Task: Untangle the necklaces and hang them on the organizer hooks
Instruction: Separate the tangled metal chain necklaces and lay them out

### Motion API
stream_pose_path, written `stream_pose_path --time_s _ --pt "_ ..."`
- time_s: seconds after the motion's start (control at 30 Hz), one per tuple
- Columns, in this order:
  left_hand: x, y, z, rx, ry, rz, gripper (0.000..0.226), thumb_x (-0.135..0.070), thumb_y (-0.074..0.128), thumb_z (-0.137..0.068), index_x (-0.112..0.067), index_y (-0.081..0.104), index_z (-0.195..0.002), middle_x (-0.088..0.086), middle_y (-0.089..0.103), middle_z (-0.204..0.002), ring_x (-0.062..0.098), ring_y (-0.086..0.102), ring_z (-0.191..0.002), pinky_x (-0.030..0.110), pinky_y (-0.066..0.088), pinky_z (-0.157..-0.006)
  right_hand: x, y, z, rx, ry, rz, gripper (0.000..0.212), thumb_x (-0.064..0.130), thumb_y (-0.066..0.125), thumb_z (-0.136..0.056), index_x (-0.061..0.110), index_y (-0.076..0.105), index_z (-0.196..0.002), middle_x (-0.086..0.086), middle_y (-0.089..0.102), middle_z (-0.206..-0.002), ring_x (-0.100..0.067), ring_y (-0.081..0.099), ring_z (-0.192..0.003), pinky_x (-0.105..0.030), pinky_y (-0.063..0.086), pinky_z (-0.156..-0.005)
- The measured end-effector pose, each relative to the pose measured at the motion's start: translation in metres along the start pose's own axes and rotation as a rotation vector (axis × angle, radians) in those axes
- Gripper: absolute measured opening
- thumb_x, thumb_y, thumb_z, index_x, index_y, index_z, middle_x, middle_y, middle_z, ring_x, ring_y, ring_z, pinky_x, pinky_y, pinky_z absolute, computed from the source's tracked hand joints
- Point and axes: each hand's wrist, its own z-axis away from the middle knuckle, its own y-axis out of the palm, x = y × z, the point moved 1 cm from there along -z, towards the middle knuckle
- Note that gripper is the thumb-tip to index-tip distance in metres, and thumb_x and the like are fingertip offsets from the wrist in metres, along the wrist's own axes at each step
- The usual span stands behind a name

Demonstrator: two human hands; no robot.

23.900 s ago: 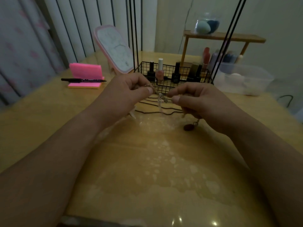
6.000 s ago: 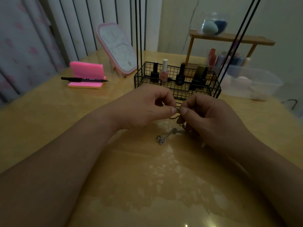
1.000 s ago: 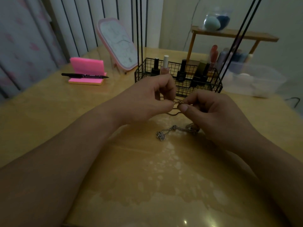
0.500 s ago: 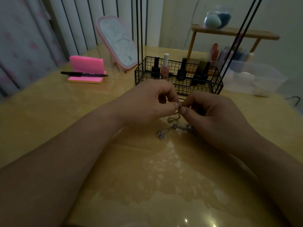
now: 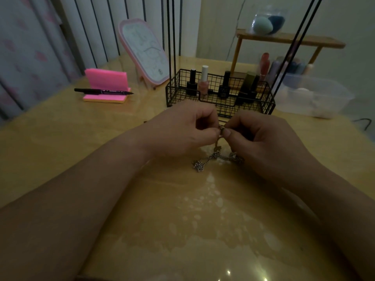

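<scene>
**Knot pinched between both hands**

Left hand [image 5: 182, 129] and right hand [image 5: 265, 138] meet fingertip to fingertip, both pinching the necklaces [image 5: 211, 159] just in front of the wire basket [image 5: 220, 102]. Slack chain lies crosswise on the table [image 5: 203, 220], nearer the right hand.

The left hand [image 5: 182, 128] and right hand [image 5: 261, 136] pinch one small spot of a chain [image 5: 215, 159] between their fingertips. Below them the chain lies bunched on the table [image 5: 60, 138]. A wire basket [image 5: 220, 94] stands just beyond the hands.
</scene>
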Motion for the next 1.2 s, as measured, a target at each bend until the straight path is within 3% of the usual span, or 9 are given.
stream_pose_path --time_s 0.23,0.4,0.53,0.73,0.87,1.0,1.2 --pt "0.0016 0.0012 -0.0006 -0.022 -0.008 -0.018 0.006 -0.03 0.069 -0.095 -0.024 0.068 -0.094 -0.003 0.068 -0.087 0.015 0.063 -0.08 0.039 0.057 -0.072 -0.0002 0.0009 -0.0001 0.023 -0.002 0.041 0.012 0.036 0.062 -0.097 0.038 0.065 -0.086 0.021 0.064 -0.076 -0.002 0.06 -0.069 -0.015 0.044 -0.055" --pt "-0.0005 0.0008 -0.0007 -0.024 -0.011 -0.022 0.007 -0.028 0.067 -0.094 -0.021 0.067 -0.093 -0.003 0.065 -0.084 0.013 0.06 -0.076 0.028 0.051 -0.066 -0.0017 0.0018 -0.0008 0.031 0.031 -0.011 0.013 0.035 0.061 -0.1 0.035 0.068 -0.089 0.015 0.065 -0.076 -0.004 0.058 -0.064 -0.016 0.042 -0.052" --pt "-0.0001 0.0006 -0.0008 -0.039 -0.024 -0.01 0.007 -0.025 0.065 -0.097 -0.02 0.065 -0.092 -0.001 0.065 -0.086 0.008 0.057 -0.075 0.021 0.046 -0.064 -0.0013 0.0006 -0.0009 0.012 0.042 -0.031 0.006 0.038 0.064 -0.098 0.038 0.067 -0.094 0.011 0.065 -0.075 -0.008 0.059 -0.064 -0.024 0.047 -0.053" --pt "-0.0024 0.0013 -0.0003 0.028 -0.058 0.209 0.004 -0.01 0.062 -0.102 -0.008 0.059 -0.1 0.008 0.075 -0.089 0.017 0.076 -0.086 0.036 0.061 -0.078 0.0023 -0.0006 -0.0006 -0.001 0.065 -0.067 0.004 0.035 0.064 -0.098 0.035 0.067 -0.095 0.009 0.067 -0.075 -0.009 0.062 -0.063 -0.027 0.051 -0.054" --pt "-0.0056 -0.0012 0.0003 0.027 -0.08 0.26 0.013 -0.002 0.062 -0.1 -0.007 0.059 -0.112 0.012 0.067 -0.088 0.018 0.07 -0.075 0.028 0.058 -0.069 0.0021 -0.0029 -0.0019 0.013 0.126 -0.098 0.008 0.031 0.062 -0.099 0.031 0.067 -0.093 0.014 0.071 -0.075 -0.004 0.066 -0.065 -0.015 0.046 -0.053" --pt "-0.0072 -0.0027 0.0 -0.019 -0.041 0.148 0.013 -0.005 0.063 -0.1 -0.015 0.061 -0.107 -0.001 0.058 -0.093 0.001 0.056 -0.067 0.016 0.048 -0.061 0.0024 -0.0054 -0.0017 0.035 0.209 -0.213 0.014 0.028 0.061 -0.102 0.024 0.069 -0.091 0.013 0.071 -0.069 -0.001 0.057 -0.052 -0.015 0.042 -0.047" --pt "-0.0071 0.0001 0.0009 -0.005 0.042 0.055 0.012 -0.02 0.072 -0.097 -0.021 0.062 -0.105 -0.011 0.061 -0.097 0.013 0.059 -0.079 0.017 0.049 -0.066 0.0037 -0.0061 -0.0013 0.008 0.257 -0.338 0.013 0.021 0.063 -0.1 0.016 0.067 -0.089 -0.001 0.07 -0.07 -0.018 0.052 -0.053 -0.027 0.043 -0.044"
